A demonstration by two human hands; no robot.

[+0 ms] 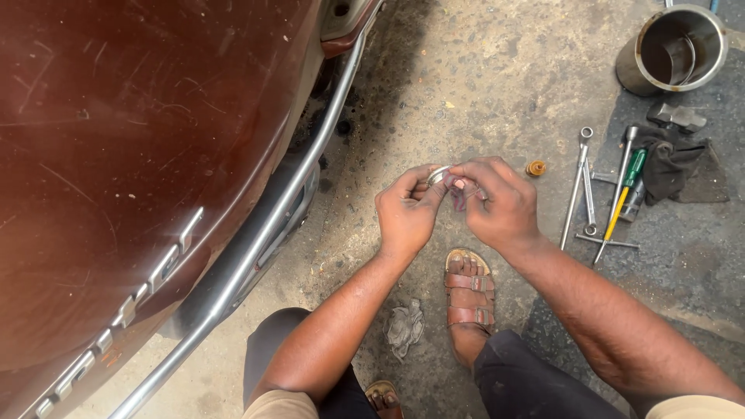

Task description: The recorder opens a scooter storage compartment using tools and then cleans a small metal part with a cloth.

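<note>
Two knees at the bottom edge, one sandalled foot (468, 299) between. Just above the foot: left hand (405, 213) and right hand (500, 203) both pinching one small metal ring (438, 175). Right of the foot: two spanners (582, 182), one green-handled screwdriver (623, 198), one steel cup (673, 53).

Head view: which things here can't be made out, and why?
- Small silvery round part: mostly covered by the fingers of the left hand and right hand; its kind is unclear.
- Metal canister: top cut off by the frame edge.
- Dark cloth: hides part of the tools beside it.
- Small brass-coloured piece: too small to identify.
</note>
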